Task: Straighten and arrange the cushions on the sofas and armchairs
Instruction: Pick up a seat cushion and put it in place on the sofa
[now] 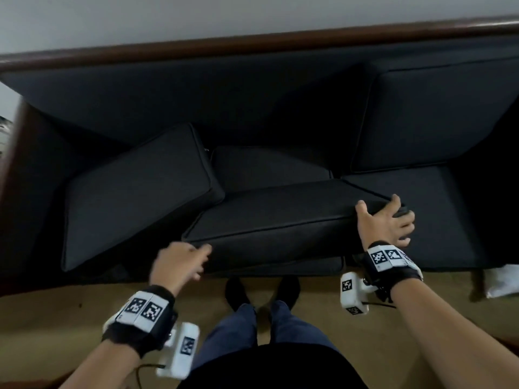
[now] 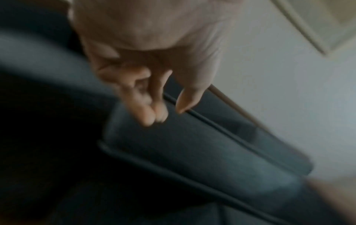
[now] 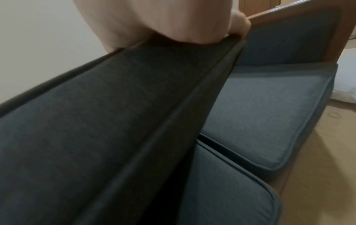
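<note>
The lifted cushion (image 1: 269, 209) is a dark grey piped slab lying tilted across the middle of the sofa (image 1: 252, 49), its front edge overhanging the sofa's front edge. The right hand (image 1: 386, 223) grips its right end: thumb on the top face, the other fingers curled round the end panel. The left hand (image 1: 179, 262) is at the cushion's front left corner; its fingers are extended and loosely bent, tips at the piped edge, and no closed grip is visible. The image there is motion-blurred.

The left wrist view shows the left hand's fingertips (image 2: 152, 117) touching the side panel beside the piping, with the thumb just above the piped seam; the head view does not resolve this contact. The right wrist view shows the cushion's side panel (image 3: 96, 121) running away from under the palm, and below it two seat cushions (image 3: 260, 115) lying flat and touching edge to edge at the sofa's right end.

A second loose cushion (image 1: 140, 192) lies skewed against the sofa's left side, touching the held cushion's left corner. A back cushion (image 1: 438, 116) stands against the backrest at the right end. The sofa has a brown wooden frame and stands against a pale wall on a tan floor (image 1: 84, 304). A white object (image 1: 502, 282) lies on the floor beside the sofa's right front corner
</note>
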